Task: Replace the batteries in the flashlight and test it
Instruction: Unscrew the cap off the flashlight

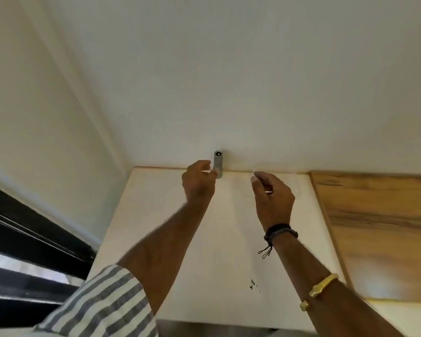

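Standing upright on the white table (229, 244): grey flashlight (218, 163). Left hand (198, 182) is curling at its base, right hand (274, 198) curling nearby; grips cannot be told.

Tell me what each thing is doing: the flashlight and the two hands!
Flashlight: standing upright by the wall, no beam visible.
Left hand: fingers curled at the flashlight's bottom; grip unclear.
Right hand: fingers curled, apart from the flashlight; maybe empty, can't tell.
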`<state>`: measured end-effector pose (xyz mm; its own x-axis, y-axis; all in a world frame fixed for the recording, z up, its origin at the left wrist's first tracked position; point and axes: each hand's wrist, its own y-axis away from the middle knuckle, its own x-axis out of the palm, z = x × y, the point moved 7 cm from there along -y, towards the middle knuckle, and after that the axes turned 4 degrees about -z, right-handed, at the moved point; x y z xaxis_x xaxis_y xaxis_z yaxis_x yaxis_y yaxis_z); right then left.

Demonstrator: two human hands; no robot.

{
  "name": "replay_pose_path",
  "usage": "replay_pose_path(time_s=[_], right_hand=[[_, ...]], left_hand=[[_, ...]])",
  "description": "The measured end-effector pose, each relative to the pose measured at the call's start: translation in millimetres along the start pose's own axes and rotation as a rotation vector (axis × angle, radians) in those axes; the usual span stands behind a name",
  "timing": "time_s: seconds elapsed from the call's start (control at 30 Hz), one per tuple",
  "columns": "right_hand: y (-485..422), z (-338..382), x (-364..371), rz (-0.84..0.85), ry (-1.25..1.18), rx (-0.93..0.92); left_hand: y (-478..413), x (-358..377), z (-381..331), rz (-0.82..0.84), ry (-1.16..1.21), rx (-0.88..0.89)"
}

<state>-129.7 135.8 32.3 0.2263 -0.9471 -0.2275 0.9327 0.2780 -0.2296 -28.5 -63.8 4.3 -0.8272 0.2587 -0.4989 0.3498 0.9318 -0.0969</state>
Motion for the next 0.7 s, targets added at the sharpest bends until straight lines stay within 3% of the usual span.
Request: replay_pose_path(time_s=[0.4, 0.7], right_hand=[[-22.1, -49.7, 23.2, -0.015, -0.084, 0.158], [-2.9, -38.6, 9.4, -0.022, -0.136, 0.162]], left_hand=[[-36.3, 49.3, 5.2, 0.019, -0.079, 0.024], [11.4, 25.7, -0.8, 0.043, -0.013, 0.133]])
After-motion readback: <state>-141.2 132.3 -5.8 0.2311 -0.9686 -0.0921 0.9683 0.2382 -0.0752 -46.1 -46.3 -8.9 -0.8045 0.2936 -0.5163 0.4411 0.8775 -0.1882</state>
